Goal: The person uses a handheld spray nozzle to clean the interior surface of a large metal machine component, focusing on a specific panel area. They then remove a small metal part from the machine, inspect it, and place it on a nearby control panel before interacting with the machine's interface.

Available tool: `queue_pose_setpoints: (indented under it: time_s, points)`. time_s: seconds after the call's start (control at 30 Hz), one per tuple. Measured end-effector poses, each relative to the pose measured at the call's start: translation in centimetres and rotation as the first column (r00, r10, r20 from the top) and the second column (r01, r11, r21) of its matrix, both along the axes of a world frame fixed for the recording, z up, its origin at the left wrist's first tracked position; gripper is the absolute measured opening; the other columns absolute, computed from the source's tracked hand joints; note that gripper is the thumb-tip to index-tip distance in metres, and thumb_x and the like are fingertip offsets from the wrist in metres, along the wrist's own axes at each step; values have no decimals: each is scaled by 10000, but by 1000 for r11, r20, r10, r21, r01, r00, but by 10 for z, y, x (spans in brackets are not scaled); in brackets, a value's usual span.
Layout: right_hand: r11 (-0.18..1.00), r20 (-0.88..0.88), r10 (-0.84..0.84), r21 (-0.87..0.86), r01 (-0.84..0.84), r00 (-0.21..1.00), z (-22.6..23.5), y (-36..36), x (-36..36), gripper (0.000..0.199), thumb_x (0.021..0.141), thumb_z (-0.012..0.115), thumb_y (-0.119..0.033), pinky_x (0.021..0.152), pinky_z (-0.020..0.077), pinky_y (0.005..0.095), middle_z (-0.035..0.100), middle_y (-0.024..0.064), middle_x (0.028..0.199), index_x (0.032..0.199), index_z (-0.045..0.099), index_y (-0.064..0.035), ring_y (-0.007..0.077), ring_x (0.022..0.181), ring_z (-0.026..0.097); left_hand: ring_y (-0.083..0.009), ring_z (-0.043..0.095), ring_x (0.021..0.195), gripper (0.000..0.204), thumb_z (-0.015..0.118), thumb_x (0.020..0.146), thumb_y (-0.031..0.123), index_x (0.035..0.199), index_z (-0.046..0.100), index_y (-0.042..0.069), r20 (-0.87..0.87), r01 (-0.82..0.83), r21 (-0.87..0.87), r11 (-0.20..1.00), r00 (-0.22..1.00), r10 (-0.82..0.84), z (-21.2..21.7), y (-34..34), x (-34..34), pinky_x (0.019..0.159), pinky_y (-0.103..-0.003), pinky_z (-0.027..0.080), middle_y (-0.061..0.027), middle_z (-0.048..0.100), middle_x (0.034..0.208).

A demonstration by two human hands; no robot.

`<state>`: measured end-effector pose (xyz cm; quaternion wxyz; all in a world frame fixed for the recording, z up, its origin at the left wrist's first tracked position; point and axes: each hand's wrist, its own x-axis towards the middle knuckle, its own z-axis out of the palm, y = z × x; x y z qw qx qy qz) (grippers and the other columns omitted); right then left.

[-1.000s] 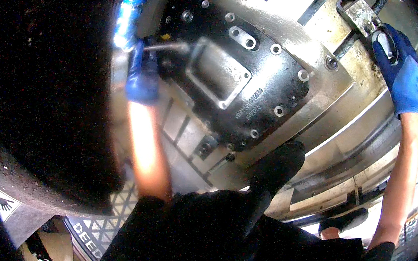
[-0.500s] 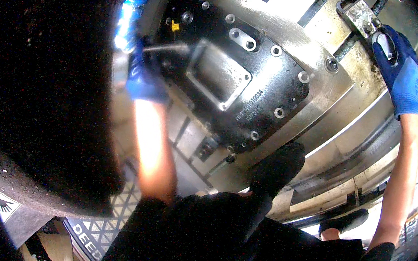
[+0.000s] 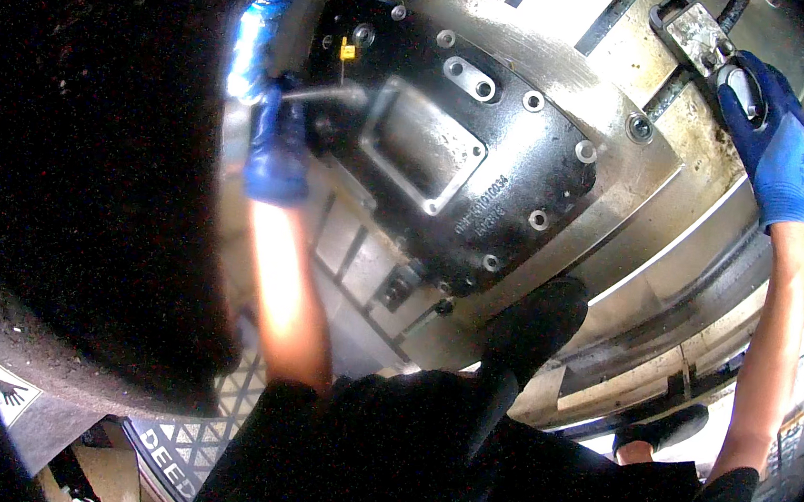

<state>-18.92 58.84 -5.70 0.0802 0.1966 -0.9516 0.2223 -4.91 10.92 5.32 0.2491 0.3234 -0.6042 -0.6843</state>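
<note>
My left hand (image 3: 278, 159), in a blue glove, is closed at the left side of a black machined plate (image 3: 524, 166). From it a thin metal nozzle (image 3: 325, 94), like an air gun's, points right toward the plate's rectangular pocket (image 3: 421, 147). The gun's body is hidden in the hand, and the nozzle is blurred. Far to the right, my gloved right hand (image 3: 777, 140) curls its thumb and fingers around a rounded silvery metal part (image 3: 741, 91), at the end of a slotted clamp block (image 3: 693, 36).
A large dark machine body (image 3: 102, 177) fills the left side. Blue segmented hose (image 3: 256, 37) hangs beside my left hand. Bolts and a yellow tag (image 3: 347, 50) sit on the plate. A slotted metal table (image 3: 576, 8) lies beneath, and a patterned mat (image 3: 205, 425) lies lower left.
My left hand has shifted slightly, with the nozzle still pointing right, and is less blurred. My right hand stays at the rounded part. The whole view has shifted very slightly.
</note>
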Motion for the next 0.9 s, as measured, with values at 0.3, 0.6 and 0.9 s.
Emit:
queue_pose_setpoints:
  time_s: [0.3,0.6,0.9]
  points:
    - [1000,13,-8,9,8,1000,0,2,0,432,849,677,-350,911,482,395,630,167,1147,1190,619,-91,358,1051,608,-307,563,1163,418,560,953,112,1360,474,72,-12,90,-31,995,996,-91,-4,-7,3,1033,-412,461,-155,605,1212]
    - [1000,43,9,29,-10,999,-4,7,-2,423,861,676,-282,917,483,372,618,150,1184,1243,588,-123,338,1078,612,-308,533,1208,371,570,951,129,1307,520,39,-39,160,74,984,987,-158,1,-8,8,1034,-415,464,-158,571,1274]
    - [999,-10,27,41,-26,1000,-2,4,1,448,854,658,-350,941,463,397,622,180,1166,1216,605,-90,359,1087,591,-265,575,1111,386,649,914,176,1260,552,37,65,-89,-226,970,992,106,5,53,-17,965,-356,500,-128,601,1213]
